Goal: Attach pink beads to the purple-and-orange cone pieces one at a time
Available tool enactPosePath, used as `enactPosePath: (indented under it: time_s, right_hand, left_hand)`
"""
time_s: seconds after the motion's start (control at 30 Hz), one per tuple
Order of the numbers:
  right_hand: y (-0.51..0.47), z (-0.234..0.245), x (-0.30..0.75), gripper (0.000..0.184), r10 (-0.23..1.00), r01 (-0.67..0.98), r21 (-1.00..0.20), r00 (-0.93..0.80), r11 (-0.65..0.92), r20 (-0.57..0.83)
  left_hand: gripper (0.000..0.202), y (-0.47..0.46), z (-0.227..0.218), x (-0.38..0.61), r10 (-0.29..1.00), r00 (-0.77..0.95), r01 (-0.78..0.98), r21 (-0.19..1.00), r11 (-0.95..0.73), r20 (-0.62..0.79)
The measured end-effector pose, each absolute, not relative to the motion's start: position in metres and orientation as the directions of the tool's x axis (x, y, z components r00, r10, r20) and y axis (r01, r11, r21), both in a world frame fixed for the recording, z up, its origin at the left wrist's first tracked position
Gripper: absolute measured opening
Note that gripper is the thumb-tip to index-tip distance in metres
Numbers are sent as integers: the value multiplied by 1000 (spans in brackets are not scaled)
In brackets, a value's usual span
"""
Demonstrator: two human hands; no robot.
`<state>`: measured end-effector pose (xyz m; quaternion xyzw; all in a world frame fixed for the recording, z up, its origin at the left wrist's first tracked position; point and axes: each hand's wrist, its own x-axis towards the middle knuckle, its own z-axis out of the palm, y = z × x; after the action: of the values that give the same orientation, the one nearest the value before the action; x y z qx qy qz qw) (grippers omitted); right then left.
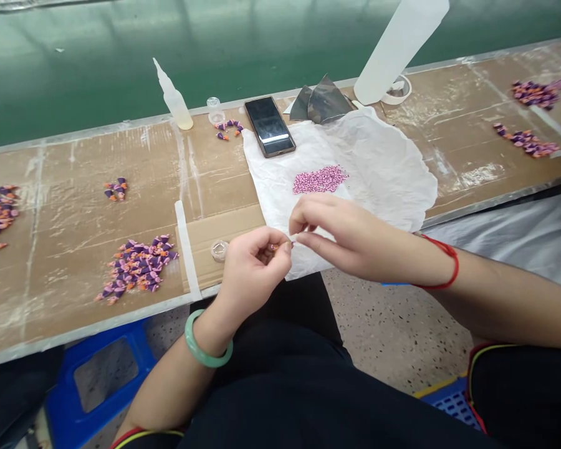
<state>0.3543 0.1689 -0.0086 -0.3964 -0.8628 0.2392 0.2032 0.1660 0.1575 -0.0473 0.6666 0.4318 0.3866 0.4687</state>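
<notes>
My left hand (257, 265) is closed in a pinch around a small orange and purple figurine (275, 247), mostly covered by the fingers. Just to its right, my right hand (330, 234) pinches thumb and forefinger together at the figurine's end; whatever lies between those fingertips is too small to make out. Beyond the hands, tiny pink patterned pieces (320, 179) lie spread on a white cloth (378, 162). A small clear round dish (219, 251) sits beside my left hand on the cardboard.
Piles of purple and orange figurines (138, 268) lie on the tabletop (75, 237), left and far right. Along the back stand a dropper bottle (175, 103), a clear cup (215, 111), a phone (270, 126) and a tape roll (397, 90). A blue stool (60, 399) is below left.
</notes>
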Motion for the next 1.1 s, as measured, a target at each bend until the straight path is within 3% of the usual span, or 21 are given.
enactPosePath:
  time_s: [0.1, 0.2, 0.27, 0.4, 0.5, 0.63, 0.73, 0.83, 0.97, 1.1]
  right_hand:
    - [166, -1, 354, 16, 867, 540, -813, -489, 219, -91]
    - [163, 3, 350, 22, 808, 447, -892, -499, -71, -314]
    - [161, 3, 346, 25, 782, 384, -907, -508, -170, -362]
    - [157, 5, 340, 26, 787, 338, -911, -484, -236, -383]
    - [154, 6, 339, 25, 822, 383, -914, -474, -130, -316]
    - [147, 5, 339, 20, 896, 493, -842, -442, 220, -25]
    - [143, 1, 338, 18, 865, 537, -725, -476, 431, 162]
    - [143, -4, 334, 16, 815, 539, -640, -517, 548, 262]
    - [144, -7, 329, 16, 765, 553, -537, -540, 637, 351]
    - [145, -7, 324, 16, 761, 561, -522, -544, 642, 352]
  left_hand:
    - [17, 155, -46, 161, 883, 321, 328, 834, -443, 342]
    - [22, 156, -45, 155, 684, 392, 429, 535, -728, 616]
    - [24, 158, -45, 151, 564, 464, 413, 396, -820, 684]
    - [22, 160, -41, 147, 510, 528, 353, 371, -859, 679]
    - [21, 158, -37, 146, 540, 501, 378, 391, -839, 676]
    - [16, 152, -32, 144, 769, 403, 391, 666, -635, 496]
    - [15, 148, -28, 143, 855, 387, 334, 812, -478, 345]
    - [17, 147, -26, 143, 874, 386, 314, 848, -426, 296]
    - [16, 147, -26, 143, 866, 370, 329, 824, -461, 337]
    - [16, 147, -29, 139, 868, 348, 349, 811, -470, 354]
